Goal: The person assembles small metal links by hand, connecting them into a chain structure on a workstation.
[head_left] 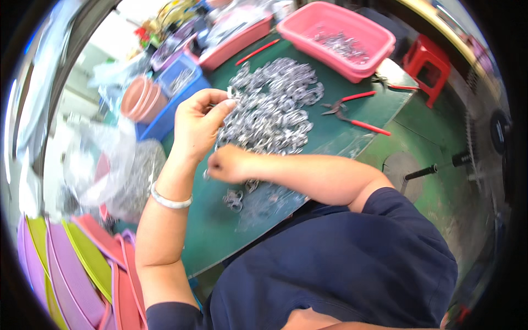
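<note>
One left hand (193, 127) and one right hand (235, 165) border one silvery heap (272, 113).

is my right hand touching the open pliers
Apart: in the head view, the metal heap and green table show between right hand and open pliers.

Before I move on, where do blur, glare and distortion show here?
Head view: the bare right hand looks motion-blurred; head view: the heap of small, shiny silver-grey pieces glints, so outlines merge; head view: upper-left background washes out, and fisheye curvature bends shapes toward the black rim.
</note>
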Tool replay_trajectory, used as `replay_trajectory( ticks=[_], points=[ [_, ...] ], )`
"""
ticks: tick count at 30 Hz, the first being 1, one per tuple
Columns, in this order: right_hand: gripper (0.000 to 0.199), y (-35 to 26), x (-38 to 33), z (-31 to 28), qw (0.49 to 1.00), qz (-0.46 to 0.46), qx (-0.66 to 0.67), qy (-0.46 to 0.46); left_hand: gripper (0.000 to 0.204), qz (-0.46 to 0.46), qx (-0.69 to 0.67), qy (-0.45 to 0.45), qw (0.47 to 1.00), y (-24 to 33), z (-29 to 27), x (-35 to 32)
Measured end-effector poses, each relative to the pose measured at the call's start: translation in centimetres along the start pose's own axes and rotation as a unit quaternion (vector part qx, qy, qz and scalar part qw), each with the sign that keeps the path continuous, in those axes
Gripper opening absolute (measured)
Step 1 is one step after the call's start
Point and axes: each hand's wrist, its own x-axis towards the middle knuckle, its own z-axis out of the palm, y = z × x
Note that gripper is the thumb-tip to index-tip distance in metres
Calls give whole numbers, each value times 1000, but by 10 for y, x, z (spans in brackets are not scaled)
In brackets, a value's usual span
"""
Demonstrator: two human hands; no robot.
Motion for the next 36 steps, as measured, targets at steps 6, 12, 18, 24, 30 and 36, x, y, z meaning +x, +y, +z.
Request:
replay_trajectory(
  ticks=[6, 12, 18, 24, 30, 36],
  points=[
    [23, 18, -2, 4, 994, -79, 12, 73, 19, -43, -42, -155, 986, 53, 97, 89],
    [26, 39, 15, 13, 988, -73, 46, 125, 23, -37, -85, -106, 990, 51, 103, 113],
    [20, 5, 0, -32, 938, 151, 311, 16, 19, -80, -92, -63, 991, 3, -11, 56],
    [18, -6, -2, -32, 865, 173, 472, -11, 25, -210, -46, 24, 976, -52, -76, -45],
    [18, -10, -5, -24, 878, 167, 448, -36, 19, -212, -169, 23, 962, -69, -58, -97],
    [18, -3, -6, -17, 902, 125, 411, -55, 14, -110, -179, 74, 975, -78, -43, -111]
  ],
)
